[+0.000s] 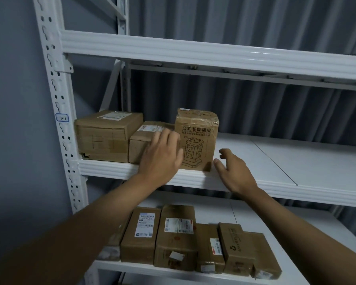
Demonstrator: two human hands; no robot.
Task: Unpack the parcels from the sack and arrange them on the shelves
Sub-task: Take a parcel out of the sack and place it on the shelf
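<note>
While both hands hover at the middle shelf (275,161), the left hand (161,156) has fingers loosely spread over a small box (140,145). Between both sets of fingertips stands the tall printed box (196,138); the right hand (232,169) is relaxed, holding nothing.

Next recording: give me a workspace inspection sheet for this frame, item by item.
Surface: white middle shelf, right part bare.
Job's things: three parcels on it: large box, small box, upright printed box; lower shelf holds a row of parcels.
Clutter: nothing seen.
Grippers: left hand open over the small box; right hand open beside the printed box.
Cables: nothing seen.
Surroundings: grey curtain, white upright.
</note>
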